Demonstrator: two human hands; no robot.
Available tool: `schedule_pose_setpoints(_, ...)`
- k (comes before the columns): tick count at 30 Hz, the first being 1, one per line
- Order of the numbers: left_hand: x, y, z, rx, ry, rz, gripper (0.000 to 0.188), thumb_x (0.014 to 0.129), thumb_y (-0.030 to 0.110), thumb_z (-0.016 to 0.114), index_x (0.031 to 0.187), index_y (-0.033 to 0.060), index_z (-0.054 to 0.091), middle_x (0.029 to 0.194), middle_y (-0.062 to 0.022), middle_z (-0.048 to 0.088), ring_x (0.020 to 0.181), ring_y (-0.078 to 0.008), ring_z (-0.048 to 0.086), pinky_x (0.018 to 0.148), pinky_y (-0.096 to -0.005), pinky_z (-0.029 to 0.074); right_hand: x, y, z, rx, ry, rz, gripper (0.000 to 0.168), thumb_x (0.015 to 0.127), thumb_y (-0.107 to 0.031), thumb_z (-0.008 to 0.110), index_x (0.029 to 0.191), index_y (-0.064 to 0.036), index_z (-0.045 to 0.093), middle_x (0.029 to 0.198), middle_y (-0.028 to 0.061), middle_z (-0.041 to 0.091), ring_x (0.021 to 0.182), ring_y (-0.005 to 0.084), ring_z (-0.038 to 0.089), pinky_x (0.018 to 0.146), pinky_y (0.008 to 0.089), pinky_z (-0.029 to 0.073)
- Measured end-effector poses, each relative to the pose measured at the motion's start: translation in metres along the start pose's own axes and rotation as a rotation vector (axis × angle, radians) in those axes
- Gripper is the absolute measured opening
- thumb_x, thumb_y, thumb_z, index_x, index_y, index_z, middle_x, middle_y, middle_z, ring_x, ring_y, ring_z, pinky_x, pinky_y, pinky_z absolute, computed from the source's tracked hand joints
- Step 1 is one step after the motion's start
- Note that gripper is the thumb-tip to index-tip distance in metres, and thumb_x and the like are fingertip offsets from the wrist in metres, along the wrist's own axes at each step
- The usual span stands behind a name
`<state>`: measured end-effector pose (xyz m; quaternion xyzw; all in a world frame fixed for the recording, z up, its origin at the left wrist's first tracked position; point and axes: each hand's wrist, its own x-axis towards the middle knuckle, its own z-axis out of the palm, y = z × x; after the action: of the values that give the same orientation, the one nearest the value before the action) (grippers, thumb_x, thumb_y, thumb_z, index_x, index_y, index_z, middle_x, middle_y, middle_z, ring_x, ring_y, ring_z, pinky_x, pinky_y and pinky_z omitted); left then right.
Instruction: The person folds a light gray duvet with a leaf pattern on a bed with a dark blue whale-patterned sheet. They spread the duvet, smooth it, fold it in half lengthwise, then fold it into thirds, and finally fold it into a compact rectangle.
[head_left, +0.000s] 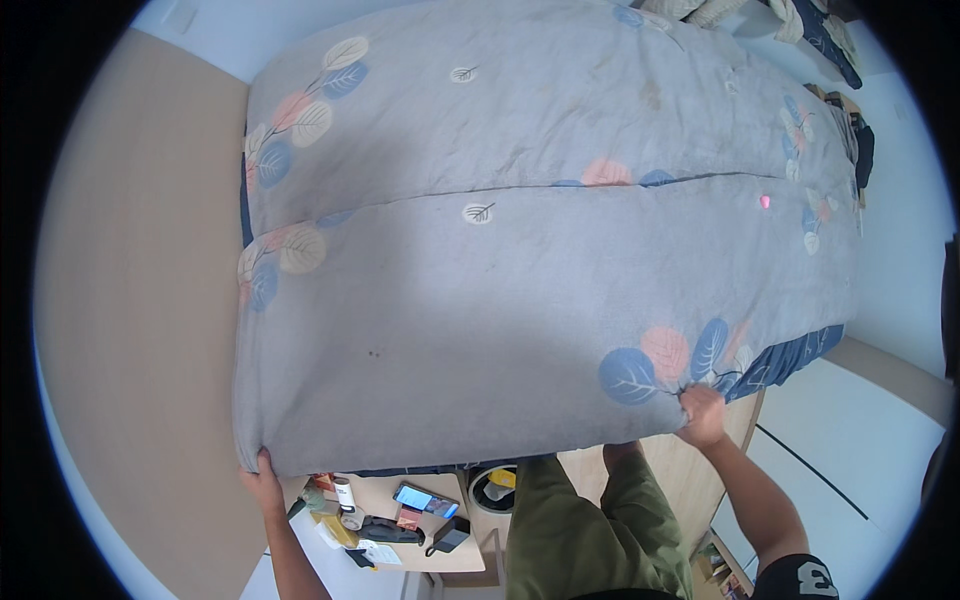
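Note:
A grey quilt (450, 315) with a pattern of pink, blue and white leaves lies over the bed, a crease running across its middle. My left hand (264, 484) grips the quilt's near left corner. The near edge is bunched in my right hand (701, 415), beside a printed cluster of large leaves. Between the two hands the cloth is stretched fairly flat. Dark blue patterned bedding (787, 361) shows from under the quilt at the near right. A small bright pink spot (765, 201) is on the quilt's right half.
A nightstand (457, 551) below my left arm bears a phone (426, 500), a black box (448, 535) and other small items. Next to it stands a bin (491, 491). A beige panel (142, 262) borders the bed's left side. White cabinets (832, 450) stand at right.

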<state>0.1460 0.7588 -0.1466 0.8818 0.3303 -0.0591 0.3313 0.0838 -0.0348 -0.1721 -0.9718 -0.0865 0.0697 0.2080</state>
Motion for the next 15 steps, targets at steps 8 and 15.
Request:
schedule_pose_setpoints(8,-0.022,-0.014,0.136,0.597,0.032,0.037,0.074,0.1,0.028,0.063,0.156,-0.0068,0.029,0.158,-0.0318,0.036,0.146,-0.0451,0.038,0.122,-0.0492,0.031,0.01,-0.01,0.111,-0.208,-0.53,0.507,0.05,0.076,-0.026,0.082,0.115,-0.006,0.058,0.123,0.0156,0.056,0.121,0.0326,0.055,0.101,0.0452,0.049)
schedule_pose_setpoints(15,-0.142,0.142,0.299,0.518,-0.233,0.808,0.071,0.099,0.028,0.063,0.159,0.0018,0.035,0.166,-0.027,0.028,0.155,-0.0456,0.023,0.125,-0.0552,0.019,-0.026,-0.005,0.088,0.061,-0.324,0.422,0.049,0.08,-0.03,0.08,0.117,-0.008,0.057,0.118,0.0138,0.055,0.116,0.0337,0.056,0.101,0.0463,0.047)
